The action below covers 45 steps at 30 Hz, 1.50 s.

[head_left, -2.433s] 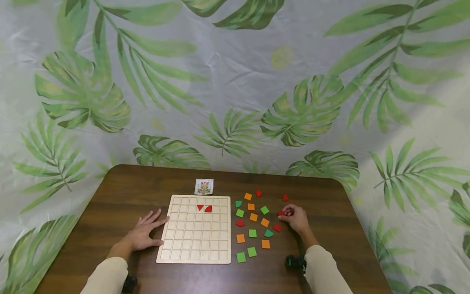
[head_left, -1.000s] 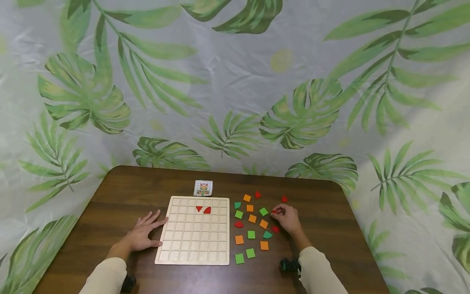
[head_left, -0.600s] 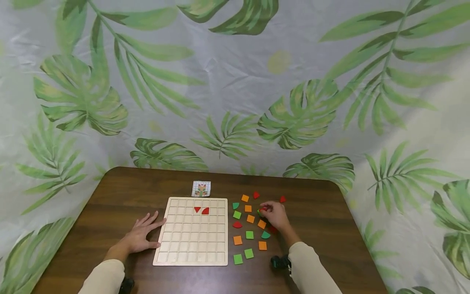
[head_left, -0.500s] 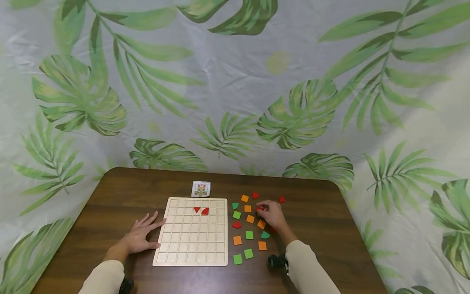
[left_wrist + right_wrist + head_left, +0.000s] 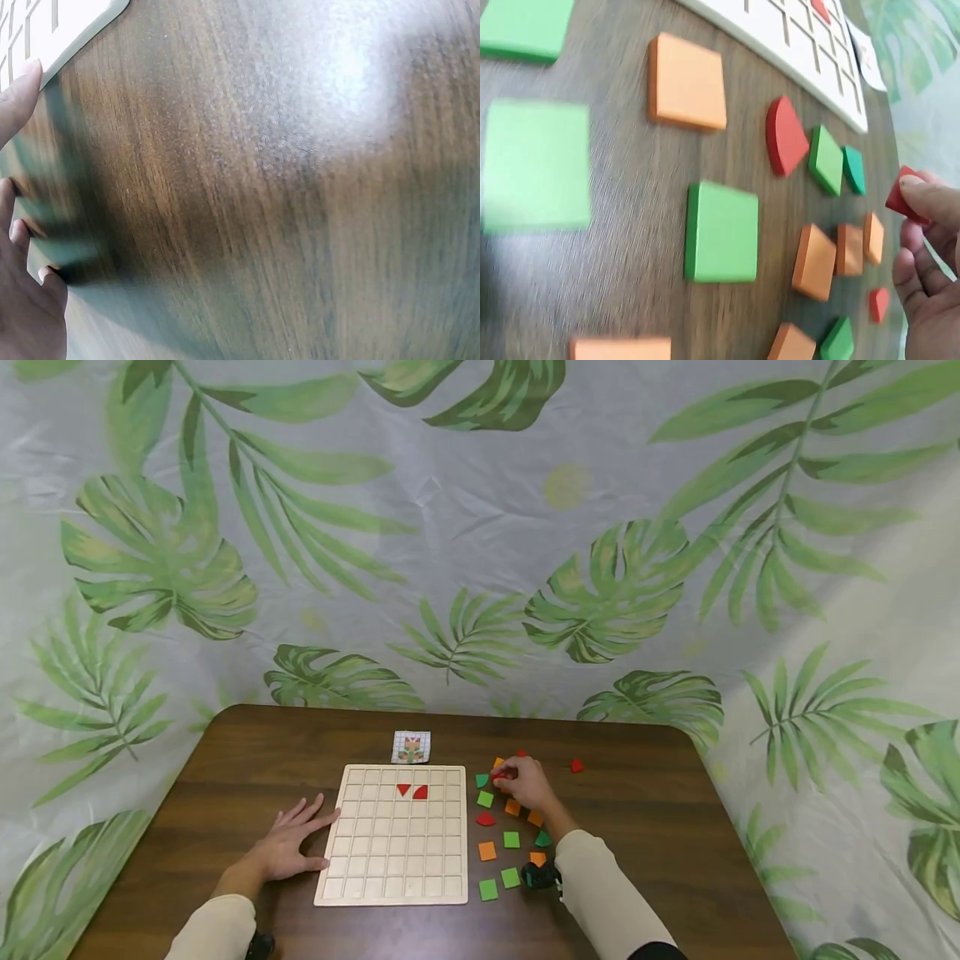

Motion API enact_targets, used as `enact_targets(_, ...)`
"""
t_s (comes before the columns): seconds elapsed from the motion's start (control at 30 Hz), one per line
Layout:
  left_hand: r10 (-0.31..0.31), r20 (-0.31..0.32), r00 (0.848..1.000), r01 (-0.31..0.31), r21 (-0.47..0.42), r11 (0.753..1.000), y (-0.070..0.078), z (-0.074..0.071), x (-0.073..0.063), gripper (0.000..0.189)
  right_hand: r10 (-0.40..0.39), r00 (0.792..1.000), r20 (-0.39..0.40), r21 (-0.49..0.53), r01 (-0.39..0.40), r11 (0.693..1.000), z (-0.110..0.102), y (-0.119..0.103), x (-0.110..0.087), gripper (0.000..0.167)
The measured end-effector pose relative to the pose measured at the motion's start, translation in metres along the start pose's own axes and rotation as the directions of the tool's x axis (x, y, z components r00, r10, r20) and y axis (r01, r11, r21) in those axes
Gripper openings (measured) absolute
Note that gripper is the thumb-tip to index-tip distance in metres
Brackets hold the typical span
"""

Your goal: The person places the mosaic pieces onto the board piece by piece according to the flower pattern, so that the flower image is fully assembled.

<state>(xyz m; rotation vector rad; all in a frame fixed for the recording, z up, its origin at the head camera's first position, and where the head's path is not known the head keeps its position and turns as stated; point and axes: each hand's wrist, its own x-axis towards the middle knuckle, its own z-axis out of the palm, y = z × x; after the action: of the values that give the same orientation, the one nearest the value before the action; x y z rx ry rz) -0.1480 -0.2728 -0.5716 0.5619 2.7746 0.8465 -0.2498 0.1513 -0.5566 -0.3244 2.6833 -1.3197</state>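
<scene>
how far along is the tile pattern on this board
Barely started, it seems: a red triangle and a red quarter-circle sit on the board. In progress: the right hand pinches another red piece. Apparently remaining: the loose pieces, mostly orange and green, beside the board.

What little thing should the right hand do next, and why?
Probably carry the red piece across to the board. The right hand pinches that piece near the loose tiles, the board bears only two red shapes, and the card just beyond shows a coloured pattern on a grid.
</scene>
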Motion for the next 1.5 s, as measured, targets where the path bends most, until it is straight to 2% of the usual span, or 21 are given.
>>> enact_targets(0.23, -0.045, 0.033, 0.998, 0.044, 0.029, 0.999, 0.003, -0.002, -0.001, 0.081, -0.035, 0.998, 0.050, -0.009, 0.035, 0.999, 0.014, -0.014, 0.011, 0.013)
enact_targets(0.5, -0.053, 0.039, 0.998, 0.052, 0.026, 0.998, 0.006, -0.005, 0.000, 0.082, -0.076, 0.994, 0.079, -0.026, 0.078, 0.997, 0.029, -0.027, 0.022, 0.011)
enact_targets(0.73, -0.059, 0.046, 0.997, 0.058, 0.035, 0.998, 0.006, -0.002, 0.001, 0.082, -0.027, 0.997, 0.069, 0.014, 0.026, 1.000, 0.043, -0.035, 0.028, 0.008)
enact_targets(1.07, -0.075, 0.053, 0.996, 0.073, 0.042, 0.996, 0.004, 0.002, 0.003, 0.083, -0.073, 0.995, 0.071, 0.034, 0.070, 0.997, 0.064, -0.044, 0.035, 0.007)
enact_targets(1.37, -0.080, 0.049, 0.996, 0.077, 0.048, 0.996, 0.004, 0.000, 0.002, 0.083, -0.068, 0.994, 0.090, 0.065, 0.063, 0.996, 0.083, -0.057, 0.038, 0.006)
enact_targets(1.5, -0.077, 0.046, 0.996, 0.074, 0.063, 0.995, 0.004, -0.001, 0.002, 0.083, -0.078, 0.993, 0.091, 0.047, 0.074, 0.996, 0.094, -0.062, 0.040, 0.005)
